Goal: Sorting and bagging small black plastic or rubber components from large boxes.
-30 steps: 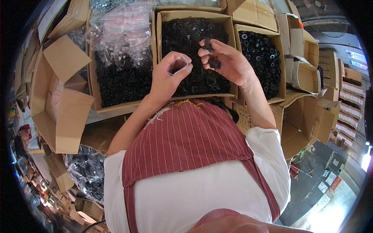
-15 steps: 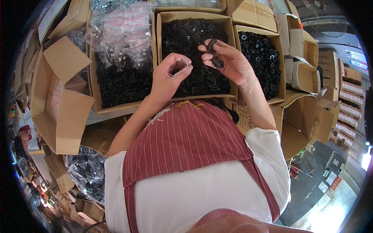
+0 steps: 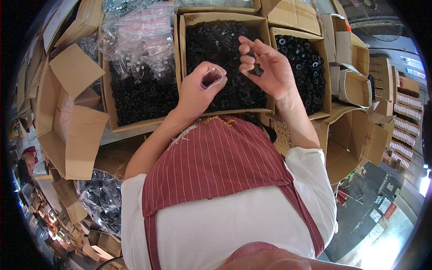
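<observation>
My left hand point(image 3: 196, 87) is closed around a small clear plastic bag point(image 3: 213, 78), its mouth spread into a round opening that faces up. Something dark shows inside the bag. To its right, my right hand point(image 3: 270, 67) is raised with its fingers curled around small black plastic parts point(image 3: 257, 70), one of them showing below the fingertips. Both hands are over a cardboard box point(image 3: 269, 96) filled with small black plastic pieces point(image 3: 215, 42). The hands are apart from each other.
Left of it, another box holds black parts with filled zip bags point(image 3: 146, 42) on top. At the right, a box contains black ring-shaped parts point(image 3: 303, 67). An open-flapped carton point(image 3: 85, 135) stands at the far left. Another person point(image 3: 31, 162) shows at the left rim.
My right hand has shifted slightly right, and its fingers have curled further around the black parts. My left hand with the bag has moved a little to the right.
</observation>
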{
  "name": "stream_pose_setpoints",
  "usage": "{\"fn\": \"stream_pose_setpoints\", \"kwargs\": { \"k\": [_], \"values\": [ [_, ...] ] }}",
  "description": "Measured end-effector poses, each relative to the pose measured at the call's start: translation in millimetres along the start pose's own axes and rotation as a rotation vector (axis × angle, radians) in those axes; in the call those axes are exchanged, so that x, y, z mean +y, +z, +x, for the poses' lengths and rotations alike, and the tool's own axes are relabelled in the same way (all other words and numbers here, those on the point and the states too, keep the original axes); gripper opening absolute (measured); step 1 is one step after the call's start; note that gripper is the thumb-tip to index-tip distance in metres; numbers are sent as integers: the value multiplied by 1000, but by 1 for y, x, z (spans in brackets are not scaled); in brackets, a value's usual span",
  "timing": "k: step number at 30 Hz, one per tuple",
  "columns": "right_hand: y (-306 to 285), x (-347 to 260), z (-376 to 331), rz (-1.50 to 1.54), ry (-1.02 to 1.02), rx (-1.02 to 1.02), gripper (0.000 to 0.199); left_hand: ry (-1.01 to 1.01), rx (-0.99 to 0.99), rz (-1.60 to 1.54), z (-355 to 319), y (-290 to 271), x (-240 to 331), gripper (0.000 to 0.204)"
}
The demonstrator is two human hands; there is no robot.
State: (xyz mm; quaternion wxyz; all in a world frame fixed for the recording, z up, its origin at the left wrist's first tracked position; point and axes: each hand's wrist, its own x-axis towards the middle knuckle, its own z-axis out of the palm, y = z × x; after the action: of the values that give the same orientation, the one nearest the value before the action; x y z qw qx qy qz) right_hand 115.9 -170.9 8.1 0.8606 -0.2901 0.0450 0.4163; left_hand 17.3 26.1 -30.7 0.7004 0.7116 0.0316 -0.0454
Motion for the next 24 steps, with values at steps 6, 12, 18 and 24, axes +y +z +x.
{"fn": "stream_pose_setpoints", "kwargs": {
  "k": [6,12,18,24],
  "values": [
    [26,10,2,158,-21,-84,54,31,-144,-11,1,8,-7,17],
    [40,17,3,-11,-66,-134,68,72,-60,-28,-2,10,-2,25],
    [46,28,3,-224,-177,-204,57,95,-73,9,-4,8,0,35],
    [49,36,1,-473,-346,-255,40,189,-33,-97,-2,12,-7,47]
  ]
}}
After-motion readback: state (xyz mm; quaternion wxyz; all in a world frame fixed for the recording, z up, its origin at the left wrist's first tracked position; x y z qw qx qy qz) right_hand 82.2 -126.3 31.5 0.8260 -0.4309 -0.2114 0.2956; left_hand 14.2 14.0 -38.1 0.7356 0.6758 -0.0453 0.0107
